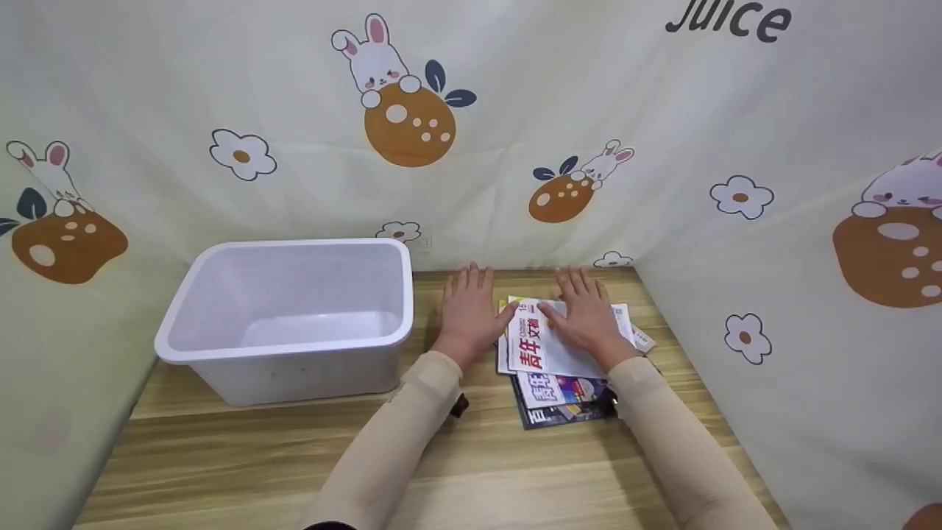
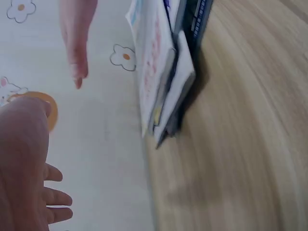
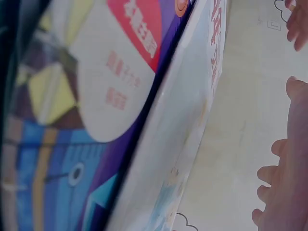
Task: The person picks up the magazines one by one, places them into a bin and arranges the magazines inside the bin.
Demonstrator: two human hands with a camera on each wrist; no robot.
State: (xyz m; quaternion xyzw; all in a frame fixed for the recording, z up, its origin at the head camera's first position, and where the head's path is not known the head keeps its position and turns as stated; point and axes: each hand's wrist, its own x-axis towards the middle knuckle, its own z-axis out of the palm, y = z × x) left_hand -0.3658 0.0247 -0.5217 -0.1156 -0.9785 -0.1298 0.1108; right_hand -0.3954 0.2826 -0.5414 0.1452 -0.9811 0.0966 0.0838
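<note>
A loose stack of magazines lies on the table, its edges not lined up. On top is a white magazine [image 1: 528, 346] with red characters; a second one with a purple picture [image 1: 578, 389] and a dark one [image 1: 536, 421] stick out below it. My left hand [image 1: 471, 313], fingers straight, is just left of the stack. Over the top magazine is my right hand [image 1: 591, 316], its fingers extended and pointing away from me. In the right wrist view a gap shows between the right hand [image 3: 288, 163] and the white cover [image 3: 168, 125]. Neither hand holds anything.
A white plastic tub [image 1: 287, 375] stands on the left of the wooden table [image 1: 294, 449], open at the top. A curtain [image 1: 486, 199] printed with rabbits, oranges and flowers encloses the back and sides. A small pale piece [image 1: 642, 339] pokes out right of the stack.
</note>
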